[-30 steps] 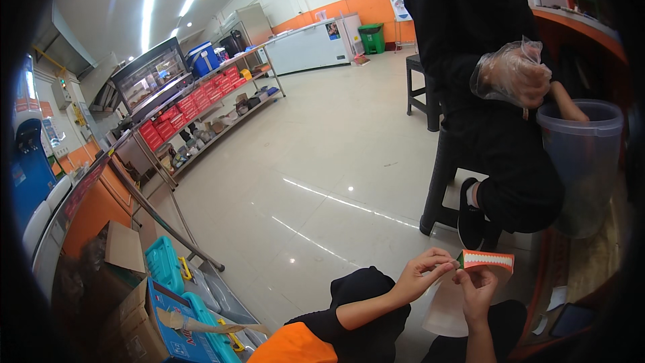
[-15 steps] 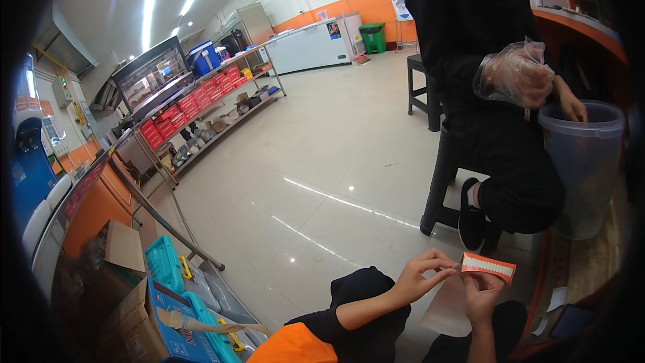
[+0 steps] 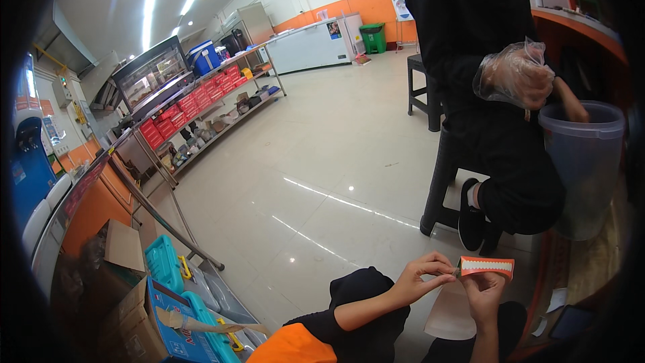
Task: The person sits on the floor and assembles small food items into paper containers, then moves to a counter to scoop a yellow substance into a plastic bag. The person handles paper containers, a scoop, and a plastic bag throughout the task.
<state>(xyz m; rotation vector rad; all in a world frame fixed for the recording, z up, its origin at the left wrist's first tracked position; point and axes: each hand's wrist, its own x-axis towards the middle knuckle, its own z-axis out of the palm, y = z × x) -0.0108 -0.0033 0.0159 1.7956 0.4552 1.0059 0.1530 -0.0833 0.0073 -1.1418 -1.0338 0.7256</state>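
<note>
My right hand (image 3: 486, 296) grips a small orange piece with a white toothed band (image 3: 487, 266), seemingly card or packaging, with thumb and fingers along its lower edge. At its left end my left hand (image 3: 424, 275) is closed in a pinch, thumb against fingertips. Something small and dark shows at those fingertips, too small to name. Below and between my hands is a pale, smooth sheet or container (image 3: 450, 312); its kind is unclear, and my right hand and wrist cover part of it.
A person in black (image 3: 470, 40) sits at the right on a black stool (image 3: 435, 188), one hand plastic-gloved, the other reaching into a clear bucket (image 3: 583, 161). Cardboard boxes (image 3: 131, 316) and turquoise-lidded bins (image 3: 163, 262) stand at lower left. A metal shelf (image 3: 222, 121) holds red boxes.
The orange piece has shifted slightly left and tilts less. My left hand has moved a little with it. The other person's bare hand reaches slightly deeper into the bucket.
</note>
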